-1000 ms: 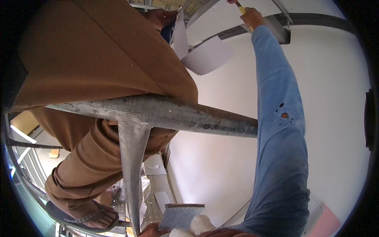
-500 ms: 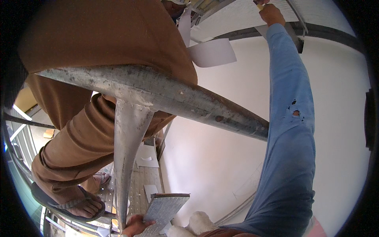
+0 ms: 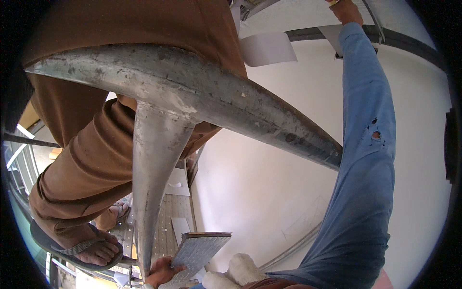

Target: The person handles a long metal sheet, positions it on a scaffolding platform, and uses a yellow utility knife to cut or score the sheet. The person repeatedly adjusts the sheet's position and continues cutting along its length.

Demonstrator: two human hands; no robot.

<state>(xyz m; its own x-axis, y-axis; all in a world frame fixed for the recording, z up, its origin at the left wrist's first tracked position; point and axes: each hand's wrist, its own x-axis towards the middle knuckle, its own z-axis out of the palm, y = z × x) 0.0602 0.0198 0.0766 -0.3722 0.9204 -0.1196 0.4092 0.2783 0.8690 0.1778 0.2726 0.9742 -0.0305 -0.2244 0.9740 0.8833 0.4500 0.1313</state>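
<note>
The grey board (image 3: 204,253) is low down, just to the right of the left hand (image 3: 163,273), and it touches that hand. The left hand is closed on the board's left edge, with one finger lying over the face. High up, the right hand (image 3: 345,11) is curled tight around a thin yellow handle (image 3: 333,3). The top of the view cuts it off, so I cannot tell what is at its end. The board is flat and tilted, with a rough, streaky grey face and a brownish strip along its top edge. A thick metal pipe (image 3: 211,98) crosses above it, and its post (image 3: 154,159) comes down just beside the left hand
</note>
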